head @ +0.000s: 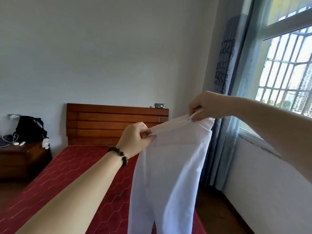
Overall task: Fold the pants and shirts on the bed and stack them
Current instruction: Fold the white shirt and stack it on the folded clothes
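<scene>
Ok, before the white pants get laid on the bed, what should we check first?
1. Left hand grips the waistband: ok, it pinches one end.
2. Right hand grips the other end: ok, fingers curl round the band.
3. Pants hang straight: ok, waistband stretched, both legs dropping side by side.
4. Legs free of twists at the bottom: cannot tell, the hems are out of view.
5. Room on the bed to lay them flat: ok, bare red cover shows beside the pants.
6. Other clothes waiting or a stack started: cannot tell, none shows in this view.
</scene>
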Motion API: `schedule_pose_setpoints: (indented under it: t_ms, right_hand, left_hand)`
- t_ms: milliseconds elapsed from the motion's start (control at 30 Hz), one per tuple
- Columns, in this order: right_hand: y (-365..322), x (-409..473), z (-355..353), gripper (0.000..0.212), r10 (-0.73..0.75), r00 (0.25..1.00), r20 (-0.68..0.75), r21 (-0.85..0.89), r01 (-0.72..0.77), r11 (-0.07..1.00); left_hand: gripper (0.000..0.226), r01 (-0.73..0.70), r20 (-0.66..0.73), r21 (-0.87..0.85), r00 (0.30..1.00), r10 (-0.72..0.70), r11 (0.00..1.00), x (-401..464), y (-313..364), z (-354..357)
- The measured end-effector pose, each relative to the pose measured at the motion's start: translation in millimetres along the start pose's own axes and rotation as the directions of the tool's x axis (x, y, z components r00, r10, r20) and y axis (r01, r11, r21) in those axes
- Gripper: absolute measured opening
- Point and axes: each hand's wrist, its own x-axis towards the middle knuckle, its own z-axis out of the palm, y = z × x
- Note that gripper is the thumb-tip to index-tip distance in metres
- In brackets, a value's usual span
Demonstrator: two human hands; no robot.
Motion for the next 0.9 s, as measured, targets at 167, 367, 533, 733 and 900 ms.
schedule_pose_setpoints:
  t_ms: [167, 367, 533, 733, 900]
  right_hand:
    - [-6.0, -10.0, 2.2, 0.007, -0.010, 0.999, 0.052, -0.115, 0.015, 0.993]
    - [-8.5, -9.7, 8.4, 0.026, 0.139, 0.976, 0.169, -0.291, -0.086, 0.953]
    - [-13.0, -13.6, 12.7, 0.008, 0.103, 0.985, 0.135, -0.101, -0.090, 0.991]
    - [-25.1, -15.1, 11.2, 0.017, 0.117, 0.980, 0.160, 0.128, -0.138, 0.982]
    - [-35.8, -10.2, 25.7, 0.024, 0.116, 0.982, 0.150, 0.117, -0.134, 0.984]
  left_hand:
    - [0.007, -0.011, 0.278, 0.043, 0.961, -0.001, 0.999, -11.3, 1.6, 11.1]
    - [0.014, -0.066, 0.167, -0.035, 0.983, 0.071, 0.997, -12.0, 3.5, -2.0]
    - [0.011, 0.020, 0.191, -0.148, 0.982, 0.009, 0.989, -18.7, -7.8, -18.9]
    - [0.015, 0.186, 0.203, -0.474, 0.974, -0.099, 0.860, -31.1, -20.5, -47.1]
    - [0.021, 0.253, 0.295, -0.463, 0.948, -0.121, 0.850, -45.6, -25.0, -55.6]
